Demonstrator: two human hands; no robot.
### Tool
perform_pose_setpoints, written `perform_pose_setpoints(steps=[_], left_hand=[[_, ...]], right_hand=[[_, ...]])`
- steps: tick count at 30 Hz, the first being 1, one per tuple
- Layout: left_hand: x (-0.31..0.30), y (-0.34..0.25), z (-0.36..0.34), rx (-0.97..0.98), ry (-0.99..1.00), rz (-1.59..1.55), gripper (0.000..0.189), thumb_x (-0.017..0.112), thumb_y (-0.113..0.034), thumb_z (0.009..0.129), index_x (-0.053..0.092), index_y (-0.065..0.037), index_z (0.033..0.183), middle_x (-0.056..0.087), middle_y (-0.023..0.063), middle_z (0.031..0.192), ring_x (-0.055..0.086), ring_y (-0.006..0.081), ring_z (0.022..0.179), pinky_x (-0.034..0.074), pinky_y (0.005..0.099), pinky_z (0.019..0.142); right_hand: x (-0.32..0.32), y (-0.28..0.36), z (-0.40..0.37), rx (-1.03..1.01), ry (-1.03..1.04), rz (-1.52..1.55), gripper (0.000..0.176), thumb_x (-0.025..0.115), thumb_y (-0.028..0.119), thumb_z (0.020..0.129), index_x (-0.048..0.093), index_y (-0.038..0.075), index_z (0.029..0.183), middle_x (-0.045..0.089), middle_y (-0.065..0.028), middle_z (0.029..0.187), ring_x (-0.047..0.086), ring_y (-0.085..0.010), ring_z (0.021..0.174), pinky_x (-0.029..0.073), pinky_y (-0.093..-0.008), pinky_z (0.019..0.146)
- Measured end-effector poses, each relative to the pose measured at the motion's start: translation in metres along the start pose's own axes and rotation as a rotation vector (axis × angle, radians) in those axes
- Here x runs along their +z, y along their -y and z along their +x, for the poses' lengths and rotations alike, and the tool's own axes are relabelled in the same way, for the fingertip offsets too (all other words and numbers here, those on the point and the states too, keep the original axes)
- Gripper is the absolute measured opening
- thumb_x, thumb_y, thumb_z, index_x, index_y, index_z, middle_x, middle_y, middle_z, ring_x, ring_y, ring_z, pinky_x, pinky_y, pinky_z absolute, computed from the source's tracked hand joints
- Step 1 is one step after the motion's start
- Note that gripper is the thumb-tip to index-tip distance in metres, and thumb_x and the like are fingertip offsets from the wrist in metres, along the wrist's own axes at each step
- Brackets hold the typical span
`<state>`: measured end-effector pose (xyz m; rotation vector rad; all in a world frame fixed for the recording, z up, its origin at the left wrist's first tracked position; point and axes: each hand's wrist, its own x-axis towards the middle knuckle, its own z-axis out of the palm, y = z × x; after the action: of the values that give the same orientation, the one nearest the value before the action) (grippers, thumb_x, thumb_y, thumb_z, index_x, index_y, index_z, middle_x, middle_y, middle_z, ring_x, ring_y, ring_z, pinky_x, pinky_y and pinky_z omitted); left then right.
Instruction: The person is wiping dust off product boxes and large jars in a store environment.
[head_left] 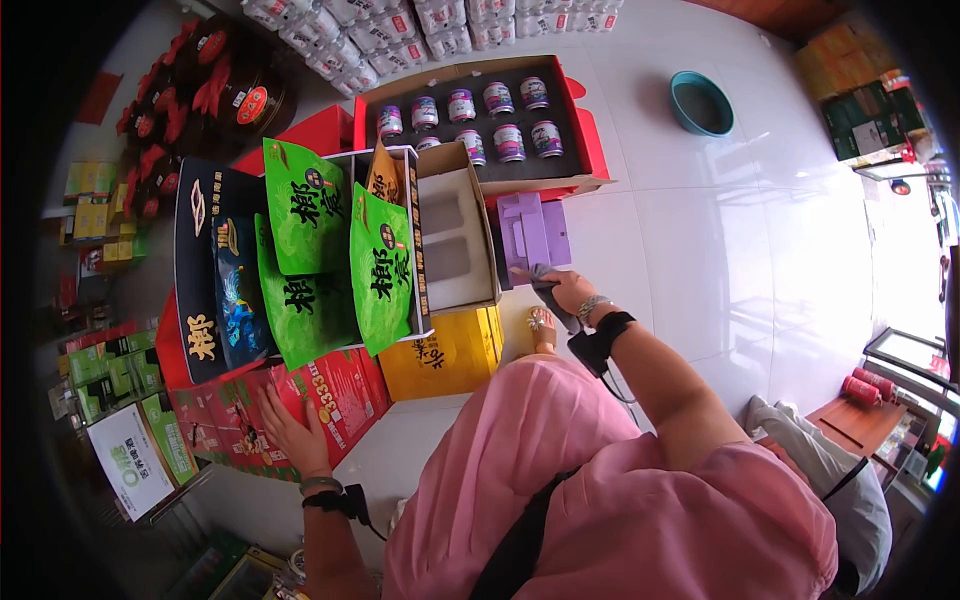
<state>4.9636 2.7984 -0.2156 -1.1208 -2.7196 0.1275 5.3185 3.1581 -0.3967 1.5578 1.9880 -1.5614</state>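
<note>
My left hand (292, 428) lies with fingers spread against the red printed carton (348, 405). In my right hand (572, 292) is a bunched grey cloth (553, 298), held at the edge of a purple box (533, 235). Above my left hand, a display box (424, 245) holds upright green pouches (305, 205) and a dark blue pouch (240, 290). Next to it stands an open box with a pale moulded insert (447, 210). Below that insert box is a yellow box (440, 360).
An open red carton (592, 130) holds several small cans in a dark insert. Behind it are stacked shrink-wrapped packs (380, 40). A teal basin (702, 103) sits on the tiled floor. Dark jars (250, 100) stand at left; another person's grey-clad leg (850, 510) is at right.
</note>
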Motion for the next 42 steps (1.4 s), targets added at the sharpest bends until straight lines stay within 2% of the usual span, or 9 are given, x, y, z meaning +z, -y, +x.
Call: perform_pose_setpoints(steps=[3, 7, 14, 18, 22, 26, 31, 36, 42], left_hand=[[0.001, 0.002, -0.004, 0.0, -0.008, -0.014, 0.073, 0.062, -0.034, 0.095, 0.028, -0.009, 0.155, 0.032, 0.0156, 0.159, 0.033, 0.0364, 0.144, 0.027, 0.0514, 0.116], [0.003, 0.007, -0.007, 0.018, -0.04, -0.034, 0.073, 0.063, -0.033, 0.094, 0.029, -0.01, 0.155, 0.032, 0.0149, 0.158, 0.034, 0.036, 0.144, 0.027, 0.0521, 0.116], [0.002, 0.014, -0.013, 0.094, -0.151, -0.071, 0.065, 0.063, -0.029, 0.094, 0.038, -0.011, 0.15, 0.039, 0.0148, 0.154, 0.037, 0.0366, 0.141, 0.029, 0.0503, 0.116], [-0.011, -0.015, -0.038, 0.074, -0.237, -0.464, 0.048, 0.061, -0.018, 0.095, 0.049, -0.007, 0.14, 0.049, 0.0158, 0.143, 0.049, 0.0368, 0.129, 0.04, 0.0471, 0.107], [-0.026, -0.092, -0.083, -0.086, 0.058, -1.107, 0.037, 0.059, -0.01, 0.099, 0.054, -0.003, 0.135, 0.06, 0.0117, 0.127, 0.063, 0.0206, 0.105, 0.051, 0.0336, 0.091], [-0.053, -0.182, -0.093, 0.017, 0.589, -1.6, 0.043, 0.054, -0.019, 0.104, 0.045, -0.003, 0.143, 0.06, 0.0092, 0.128, 0.061, 0.0187, 0.112, 0.049, 0.0315, 0.094], [-0.081, -0.301, -0.08, 0.023, 0.611, -1.819, 0.05, 0.061, -0.021, 0.1, 0.044, -0.004, 0.144, 0.058, 0.0081, 0.132, 0.054, 0.019, 0.123, 0.043, 0.0308, 0.104], [-0.122, -0.433, -0.06, 0.137, 0.623, -1.86, 0.051, 0.066, -0.003, 0.091, 0.048, -0.003, 0.138, 0.059, 0.0085, 0.129, 0.056, 0.0183, 0.121, 0.042, 0.0304, 0.105], [-0.148, -0.555, -0.031, 0.122, 0.567, -1.881, 0.046, 0.061, 0.003, 0.088, 0.053, -0.002, 0.134, 0.06, 0.0086, 0.127, 0.057, 0.0171, 0.12, 0.043, 0.0294, 0.104]], right_hand=[[-0.033, -0.005, -0.023, -0.046, 0.165, 0.512, 0.046, 0.044, 0.009, 0.088, 0.061, 0.002, 0.13, 0.069, -0.0192, 0.116, 0.071, -0.0227, 0.099, 0.056, -0.0361, 0.092], [-0.06, 0.014, -0.079, -0.044, 0.192, 1.179, 0.037, 0.044, 0.022, 0.102, 0.058, -0.002, 0.125, 0.069, -0.0156, 0.114, 0.069, -0.0204, 0.098, 0.057, -0.0349, 0.088], [-0.064, 0.052, -0.166, -0.224, 0.174, 1.214, 0.044, 0.057, 0.035, 0.102, 0.058, -0.001, 0.127, 0.07, -0.0117, 0.114, 0.069, -0.0174, 0.098, 0.058, -0.0315, 0.086], [-0.052, 0.042, -0.192, -0.362, 0.178, 1.016, 0.042, 0.054, 0.034, 0.104, 0.056, 0.002, 0.133, 0.068, -0.0073, 0.113, 0.067, -0.0121, 0.094, 0.057, -0.0276, 0.084], [-0.053, 0.056, -0.219, -0.566, 0.177, 0.687, 0.043, 0.052, 0.031, 0.105, 0.05, 0.005, 0.14, 0.065, -0.0063, 0.118, 0.061, -0.011, 0.105, 0.051, -0.0279, 0.093], [-0.055, 0.063, -0.222, -0.786, 0.165, 0.368, 0.049, 0.054, 0.026, 0.103, 0.043, 0.006, 0.146, 0.067, -0.0165, 0.113, 0.065, -0.0206, 0.104, 0.051, -0.0341, 0.092], [-0.093, 0.051, -0.225, -0.968, 0.186, 0.092, 0.052, 0.061, 0.026, 0.098, 0.046, 0.01, 0.146, 0.069, -0.0218, 0.11, 0.068, -0.033, 0.102, 0.053, -0.038, 0.088], [-0.202, -0.023, -0.216, -0.852, 0.099, 0.365, 0.035, 0.06, 0.012, 0.097, 0.06, 0.006, 0.132, 0.071, -0.0121, 0.109, 0.066, -0.017, 0.094, 0.054, -0.0322, 0.088], [-0.32, -0.12, -0.213, -0.599, 0.137, 0.655, 0.028, 0.055, 0.012, 0.101, 0.061, 0.006, 0.128, 0.07, -0.0115, 0.116, 0.066, -0.0174, 0.105, 0.052, -0.034, 0.096]])
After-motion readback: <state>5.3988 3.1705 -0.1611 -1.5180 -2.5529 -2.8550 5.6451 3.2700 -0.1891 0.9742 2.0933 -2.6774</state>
